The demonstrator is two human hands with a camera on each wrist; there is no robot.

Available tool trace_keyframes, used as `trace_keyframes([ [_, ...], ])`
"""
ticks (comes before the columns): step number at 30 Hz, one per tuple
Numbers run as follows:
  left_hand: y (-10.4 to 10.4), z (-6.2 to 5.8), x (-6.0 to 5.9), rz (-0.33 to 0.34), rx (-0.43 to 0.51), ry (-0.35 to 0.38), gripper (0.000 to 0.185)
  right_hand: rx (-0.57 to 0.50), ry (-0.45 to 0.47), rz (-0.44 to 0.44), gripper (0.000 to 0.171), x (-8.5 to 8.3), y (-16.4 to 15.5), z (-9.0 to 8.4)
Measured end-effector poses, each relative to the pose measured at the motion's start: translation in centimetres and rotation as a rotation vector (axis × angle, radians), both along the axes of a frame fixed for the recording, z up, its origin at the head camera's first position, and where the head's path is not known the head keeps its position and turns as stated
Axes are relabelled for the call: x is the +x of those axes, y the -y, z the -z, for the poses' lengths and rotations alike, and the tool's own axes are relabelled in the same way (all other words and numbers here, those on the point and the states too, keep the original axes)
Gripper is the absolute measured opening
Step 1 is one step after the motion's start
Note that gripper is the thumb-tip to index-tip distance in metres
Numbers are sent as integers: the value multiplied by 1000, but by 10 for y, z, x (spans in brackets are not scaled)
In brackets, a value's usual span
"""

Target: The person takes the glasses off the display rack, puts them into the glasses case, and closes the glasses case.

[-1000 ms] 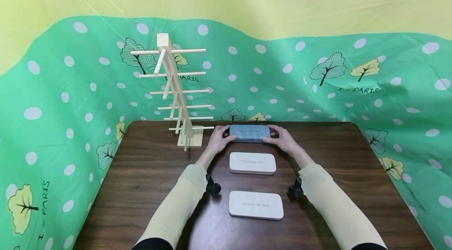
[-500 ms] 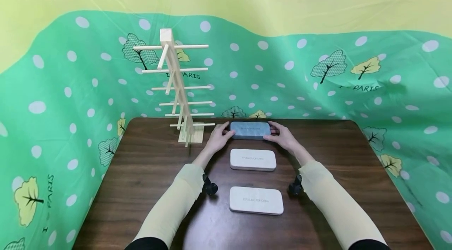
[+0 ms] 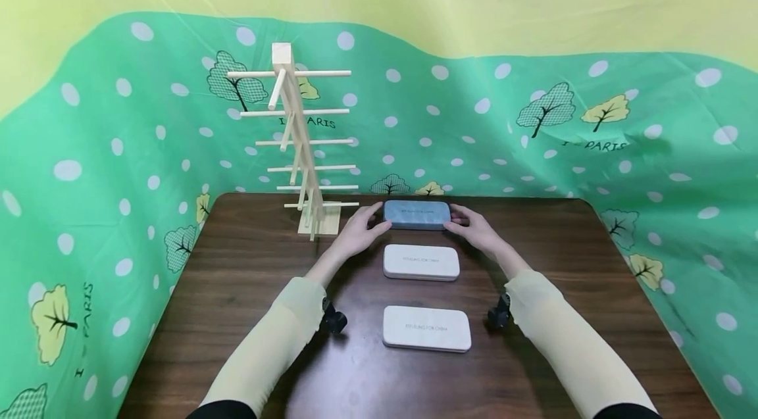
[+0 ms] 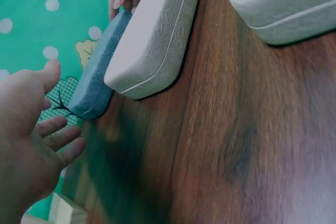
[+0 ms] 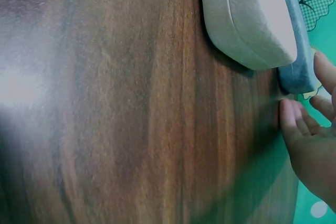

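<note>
A blue glasses case (image 3: 417, 215) lies flat near the table's back edge, its long side running left to right. My left hand (image 3: 358, 231) is at its left end, fingers spread; the left wrist view has a gap between those fingertips and the case. At the opposite end is my right hand (image 3: 476, 233), thumb near the front corner and fingers loosely extended. From the right wrist view, its fingers (image 5: 299, 116) stand beside the case's end without curling round it. Closer to me, a white glasses case (image 3: 421, 261) and another white case (image 3: 426, 328) lie in line.
To the left of the blue case stands a wooden rack (image 3: 296, 123) with several pegs sticking out sideways and forward, its base (image 3: 327, 221) close to my left hand. A patterned green and yellow cloth (image 3: 474, 110) hangs behind the brown table (image 3: 237, 314).
My left hand has let go of the blue case and drawn slightly left and back. The right hand's fingers have loosened at its end. The cases keep their places while the head view shifts.
</note>
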State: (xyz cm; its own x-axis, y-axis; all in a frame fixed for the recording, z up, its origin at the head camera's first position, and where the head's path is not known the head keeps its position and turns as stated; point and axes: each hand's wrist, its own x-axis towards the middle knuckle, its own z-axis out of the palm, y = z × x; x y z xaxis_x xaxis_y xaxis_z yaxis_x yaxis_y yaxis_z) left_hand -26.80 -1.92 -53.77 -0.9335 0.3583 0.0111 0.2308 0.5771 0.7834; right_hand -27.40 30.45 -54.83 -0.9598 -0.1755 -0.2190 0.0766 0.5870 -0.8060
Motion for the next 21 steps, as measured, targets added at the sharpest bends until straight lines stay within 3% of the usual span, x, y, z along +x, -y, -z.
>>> trace_keyframes([
  [8,7,-18,14,77,-119,-91,70,78,-29,-41,74,8,4,-9],
  [12,11,-28,22,113,-186,-161,73,177,-95,-83,76,13,9,-16],
  [21,18,-50,39,138,-292,-279,79,286,-280,-146,73,26,23,-42],
])
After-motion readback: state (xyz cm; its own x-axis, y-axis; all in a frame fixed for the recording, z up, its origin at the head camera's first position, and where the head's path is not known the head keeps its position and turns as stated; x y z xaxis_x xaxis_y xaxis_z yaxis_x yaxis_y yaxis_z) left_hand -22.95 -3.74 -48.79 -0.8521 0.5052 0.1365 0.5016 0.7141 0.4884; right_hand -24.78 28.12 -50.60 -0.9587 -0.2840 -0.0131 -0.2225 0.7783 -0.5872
